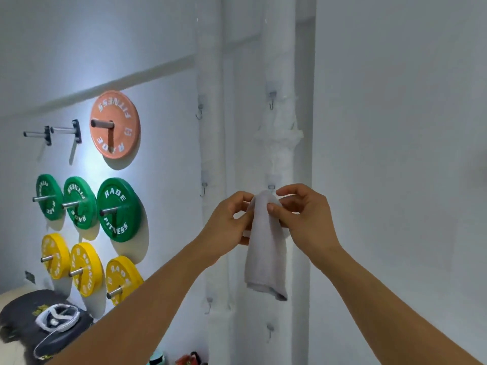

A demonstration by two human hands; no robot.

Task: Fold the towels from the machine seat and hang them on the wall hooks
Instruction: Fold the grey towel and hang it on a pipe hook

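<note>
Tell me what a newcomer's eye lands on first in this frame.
Centre frame, the left hand and right hand pinch the top of a folded grey towel up at a wall hook on the white pillar, the rest of it hanging straight down. To the left, coloured weight plates sit on wall pegs: an orange plate on top, green plates below it, yellow plates lowest.

You get cool, even light, a bright patch around the orange plate (115, 124), soft focus, bowed edges.
</note>
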